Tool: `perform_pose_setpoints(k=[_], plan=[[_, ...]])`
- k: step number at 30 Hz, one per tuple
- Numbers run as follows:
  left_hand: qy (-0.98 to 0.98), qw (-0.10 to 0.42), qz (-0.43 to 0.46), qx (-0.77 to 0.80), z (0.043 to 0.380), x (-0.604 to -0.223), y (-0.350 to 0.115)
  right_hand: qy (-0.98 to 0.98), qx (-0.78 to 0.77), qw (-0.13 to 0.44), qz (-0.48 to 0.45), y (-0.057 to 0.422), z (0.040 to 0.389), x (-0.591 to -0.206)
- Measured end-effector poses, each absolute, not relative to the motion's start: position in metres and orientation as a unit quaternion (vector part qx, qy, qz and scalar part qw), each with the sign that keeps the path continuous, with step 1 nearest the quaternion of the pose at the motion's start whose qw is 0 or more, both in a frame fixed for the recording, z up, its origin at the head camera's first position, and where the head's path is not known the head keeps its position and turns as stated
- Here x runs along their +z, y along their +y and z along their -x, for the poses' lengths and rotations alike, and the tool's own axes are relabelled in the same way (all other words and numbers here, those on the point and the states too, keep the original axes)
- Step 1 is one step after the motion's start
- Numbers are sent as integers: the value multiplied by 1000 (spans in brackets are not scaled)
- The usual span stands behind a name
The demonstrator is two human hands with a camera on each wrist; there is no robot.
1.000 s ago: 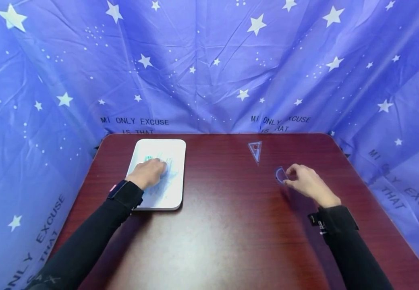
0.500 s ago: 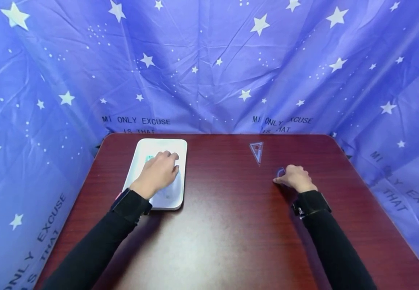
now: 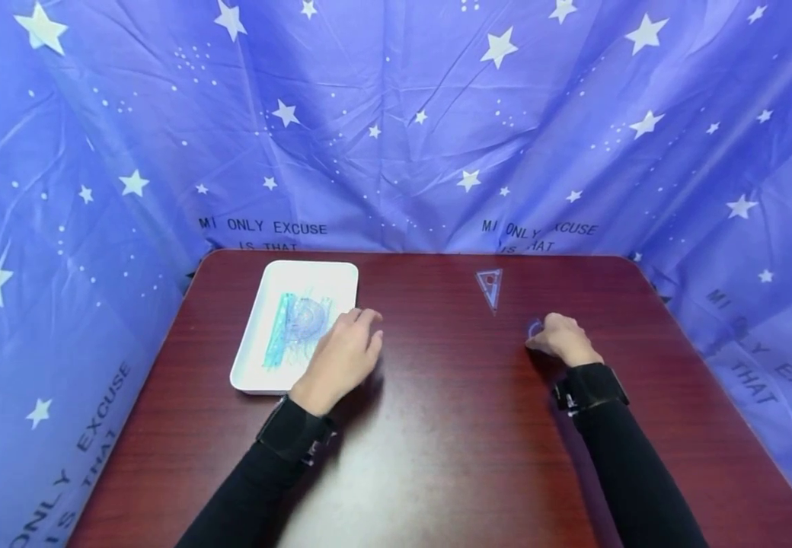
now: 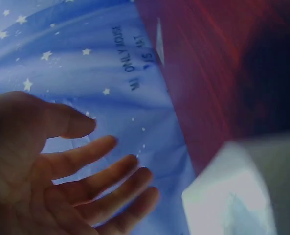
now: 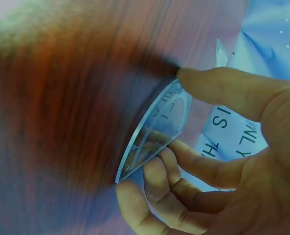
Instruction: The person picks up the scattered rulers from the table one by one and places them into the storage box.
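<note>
My right hand [image 3: 566,339] grips a clear protractor [image 5: 157,125] between thumb and fingers at the table's right side. In the right wrist view the thumb is at one end of it and fingertips lie along its straight edge; the protractor is tilted, close to the wood. My left hand [image 3: 341,358] holds nothing, its fingers loosely bent, over the right edge of a white tray [image 3: 244,384]. Inside the tray lie a turquoise ruler [image 3: 278,335] and clear, finely marked pieces [image 3: 307,318], whose outlines overlap. A clear triangular set square [image 3: 490,289] lies near the table's back edge.
The dark red wooden table [image 3: 430,426] has rounded back corners. A blue curtain [image 3: 396,137] with white stars and printed words hangs around its back and sides.
My left hand has moved right and toward me from above the tray, uncovering its contents. My right hand has turned, its fingers lowered around the protractor.
</note>
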State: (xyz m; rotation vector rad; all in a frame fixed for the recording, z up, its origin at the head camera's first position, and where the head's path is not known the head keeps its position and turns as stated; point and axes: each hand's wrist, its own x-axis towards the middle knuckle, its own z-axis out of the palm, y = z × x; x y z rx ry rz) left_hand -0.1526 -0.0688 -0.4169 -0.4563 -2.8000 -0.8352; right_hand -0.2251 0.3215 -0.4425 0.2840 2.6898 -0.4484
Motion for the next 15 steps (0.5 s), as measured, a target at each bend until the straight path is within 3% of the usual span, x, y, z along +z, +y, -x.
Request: perform_pose_setpoints(k=[6,15], plan=[[-922,102,165,-335,146,-425,-47,968,-162,176,-78,317,211,-446],[-888,64,174,-420,150,-436,-26,982,-162,93,-30,275,179,-440]])
